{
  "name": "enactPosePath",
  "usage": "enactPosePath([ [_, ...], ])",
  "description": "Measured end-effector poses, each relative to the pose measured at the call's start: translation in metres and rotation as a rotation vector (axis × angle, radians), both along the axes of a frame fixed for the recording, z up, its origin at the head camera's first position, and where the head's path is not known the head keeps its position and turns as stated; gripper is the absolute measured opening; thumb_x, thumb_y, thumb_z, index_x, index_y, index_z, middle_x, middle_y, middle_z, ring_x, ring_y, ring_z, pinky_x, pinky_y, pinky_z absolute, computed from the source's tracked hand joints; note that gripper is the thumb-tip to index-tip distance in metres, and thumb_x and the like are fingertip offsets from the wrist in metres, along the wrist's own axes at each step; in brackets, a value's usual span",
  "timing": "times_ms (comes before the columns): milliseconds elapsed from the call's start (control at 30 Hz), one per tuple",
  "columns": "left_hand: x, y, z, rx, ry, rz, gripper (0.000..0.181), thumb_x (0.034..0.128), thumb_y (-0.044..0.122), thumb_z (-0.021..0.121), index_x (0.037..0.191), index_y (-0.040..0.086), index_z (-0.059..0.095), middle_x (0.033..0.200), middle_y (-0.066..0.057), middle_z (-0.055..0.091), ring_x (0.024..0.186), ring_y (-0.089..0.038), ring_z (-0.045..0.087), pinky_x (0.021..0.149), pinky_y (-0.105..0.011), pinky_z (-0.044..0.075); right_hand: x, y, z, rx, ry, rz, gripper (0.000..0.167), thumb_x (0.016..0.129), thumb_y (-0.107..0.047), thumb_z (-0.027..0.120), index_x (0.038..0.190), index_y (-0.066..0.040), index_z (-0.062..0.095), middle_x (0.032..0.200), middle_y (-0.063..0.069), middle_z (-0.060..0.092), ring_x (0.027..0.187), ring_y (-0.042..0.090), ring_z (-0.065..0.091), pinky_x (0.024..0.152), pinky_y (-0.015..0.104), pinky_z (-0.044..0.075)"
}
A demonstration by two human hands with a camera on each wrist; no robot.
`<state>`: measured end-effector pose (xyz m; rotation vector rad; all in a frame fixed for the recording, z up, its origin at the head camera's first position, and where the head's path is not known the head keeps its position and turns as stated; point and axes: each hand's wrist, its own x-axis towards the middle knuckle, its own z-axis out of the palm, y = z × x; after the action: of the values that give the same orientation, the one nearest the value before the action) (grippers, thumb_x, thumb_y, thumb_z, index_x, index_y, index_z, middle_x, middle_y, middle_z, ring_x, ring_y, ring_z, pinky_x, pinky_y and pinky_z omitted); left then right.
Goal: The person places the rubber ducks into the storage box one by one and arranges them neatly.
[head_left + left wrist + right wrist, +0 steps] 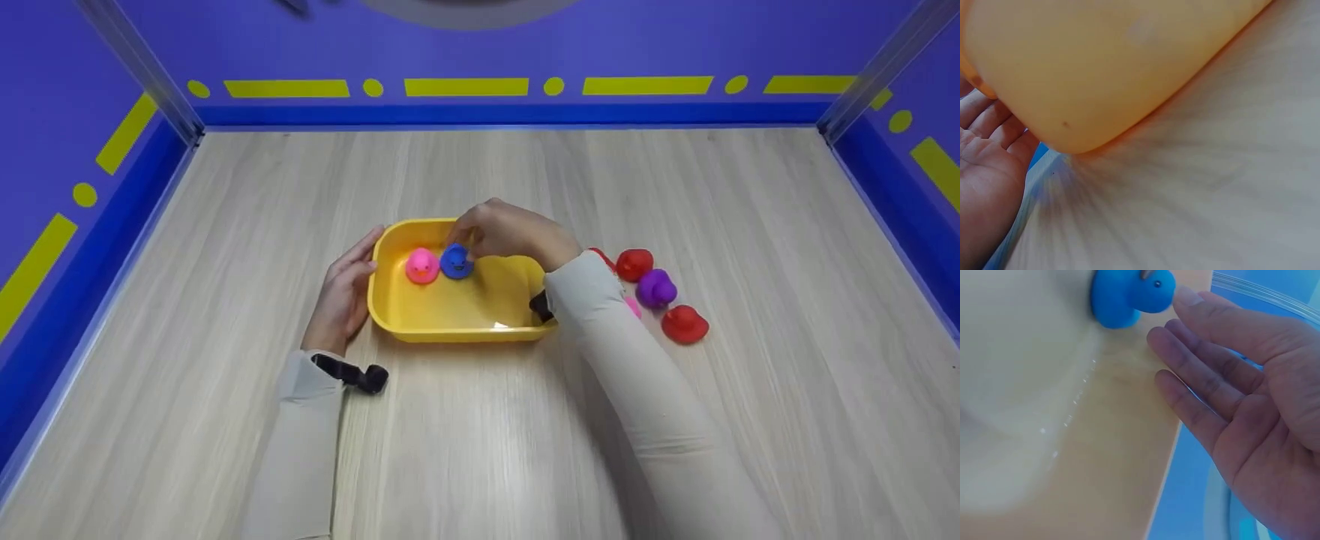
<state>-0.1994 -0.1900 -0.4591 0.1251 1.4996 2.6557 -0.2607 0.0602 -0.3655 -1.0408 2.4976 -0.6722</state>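
A yellow plastic tub (465, 336) stands on the table. My left hand (346, 289) rests against its left end, the thumb tip at the rim and the fingers along the outer wall; the left wrist view shows the palm facing the tub, fingers fairly straight. Inside, a pink rubber duck (422, 266) sits upright beside a blue rubber duck (457, 262). My right hand (510, 229) reaches over the far rim and pinches the blue duck. In the right wrist view the thumb touches the blue duck's head, the other fingers are extended, and the index finger is mostly hidden.
Right of the tub lie a red duck (634, 265), a purple duck (657, 289) and another red duck (685, 325). Pink and red bits of further ducks show beside my right sleeve (645, 390). Blue panels (510, 52) enclose the wood-grain table (450, 435) at the back and sides.
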Motion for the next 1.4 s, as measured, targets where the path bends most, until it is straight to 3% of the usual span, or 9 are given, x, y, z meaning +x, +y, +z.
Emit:
enactPosePath([
  [167,0.0,0.0,0.0,-0.005,-0.001,0.0,0.057,0.09,-0.008,0.032,0.147,-0.007,0.026,0.158,-0.016,0.024,0.147,-0.022,0.022,0.119,-0.033,0.027,0.002,0.008,0.01,-0.014,0.033,-0.01,0.032,0.083,-0.001,0.07,0.115,-0.007,0.07,0.114,0.008,0.071,0.095,0.022,0.066,0.088,0.03,0.057],
  [600,0.001,0.0,0.0,0.013,0.003,-0.01,0.057,0.0911,-0.008,0.032,0.148,-0.007,0.025,0.158,-0.016,0.023,0.147,-0.022,0.022,0.119,-0.033,0.025,0.007,0.038,0.03,0.072,0.081,-0.095,0.035,0.087,-0.008,0.068,0.122,-0.011,0.067,0.123,0.009,0.066,0.107,0.023,0.063,0.095,0.035,0.055],
  [1400,0.002,0.0,0.0,0.002,-0.003,-0.018,0.057,0.0909,-0.007,0.033,0.148,-0.005,0.026,0.159,-0.014,0.023,0.147,-0.021,0.022,0.118,-0.032,0.028,0.022,0.102,0.026,0.097,0.09,-0.247,0.043,0.086,-0.014,0.071,0.128,-0.017,0.063,0.129,0.004,0.062,0.115,0.024,0.06,0.094,0.038,0.055],
])
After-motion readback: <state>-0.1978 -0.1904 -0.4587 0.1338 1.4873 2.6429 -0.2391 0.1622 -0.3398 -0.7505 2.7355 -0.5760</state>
